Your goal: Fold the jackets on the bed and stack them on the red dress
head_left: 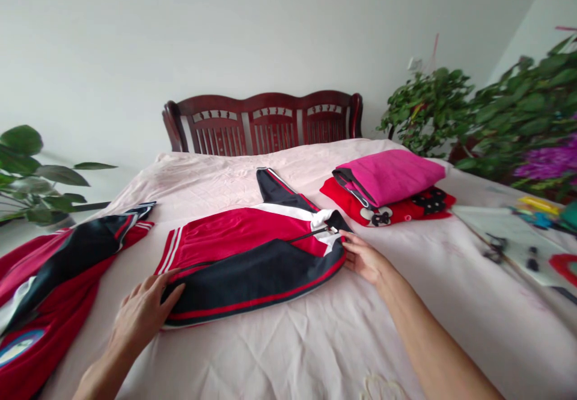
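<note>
A red, navy and white zip jacket (243,228) lies on the bed in front of me. Its near navy sleeve is folded along the body, while the other sleeve (282,190) stretches out towards the headboard. My left hand (142,311) rests at the hem and cuff end, thumb and fingers spread apart over the fabric. At the collar end, my right hand (364,258) pinches the jacket's shoulder edge between thumb and fingers. Farther left lies a second red and navy jacket (67,273) with a round patch, touched by neither hand.
Folded clothes, a pink one (392,174) over a red patterned one (360,210), are stacked at the right. A white surface (505,228) with small items stands beyond the bed's right side. A wooden headboard (270,123) and leafy plants (428,108) stand behind.
</note>
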Tool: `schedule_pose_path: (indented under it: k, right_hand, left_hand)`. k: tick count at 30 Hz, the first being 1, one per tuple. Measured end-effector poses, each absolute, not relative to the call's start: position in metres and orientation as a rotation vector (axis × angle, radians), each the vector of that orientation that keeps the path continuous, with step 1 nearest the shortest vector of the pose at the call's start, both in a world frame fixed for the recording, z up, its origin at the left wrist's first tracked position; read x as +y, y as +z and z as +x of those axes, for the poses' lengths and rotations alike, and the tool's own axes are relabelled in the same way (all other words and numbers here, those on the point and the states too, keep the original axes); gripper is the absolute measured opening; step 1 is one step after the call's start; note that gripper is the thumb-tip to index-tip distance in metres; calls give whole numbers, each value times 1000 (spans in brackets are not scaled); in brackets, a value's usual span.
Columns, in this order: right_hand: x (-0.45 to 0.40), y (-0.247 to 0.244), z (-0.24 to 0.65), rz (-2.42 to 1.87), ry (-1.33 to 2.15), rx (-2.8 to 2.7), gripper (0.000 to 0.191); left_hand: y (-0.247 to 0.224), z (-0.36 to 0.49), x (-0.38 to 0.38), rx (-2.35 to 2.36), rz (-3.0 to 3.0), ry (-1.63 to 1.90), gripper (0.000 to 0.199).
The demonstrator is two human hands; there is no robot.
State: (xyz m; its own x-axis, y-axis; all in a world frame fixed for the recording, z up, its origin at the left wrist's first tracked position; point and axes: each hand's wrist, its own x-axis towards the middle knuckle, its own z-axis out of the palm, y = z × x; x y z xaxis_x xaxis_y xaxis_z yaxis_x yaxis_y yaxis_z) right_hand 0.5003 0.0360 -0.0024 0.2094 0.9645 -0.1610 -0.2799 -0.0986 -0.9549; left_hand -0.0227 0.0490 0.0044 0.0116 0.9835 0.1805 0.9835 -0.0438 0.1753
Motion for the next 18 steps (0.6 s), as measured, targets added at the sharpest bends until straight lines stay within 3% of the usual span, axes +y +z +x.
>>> schedule_pose_path:
  k: [5,9,18]
  right_hand:
    - [28,12,497,-1301,1442,-691,52]
    - [29,12,497,-1187,1425,-607,46]
    - [39,-2,489,-1049,1309,-515,34]
  left_hand:
    - [2,-31,60,-2076,-2286,-439,44]
    - [0,-33,67,-1983,-2485,-570,31]
    - [31,-46,63,-2217,-2234,-638,29]
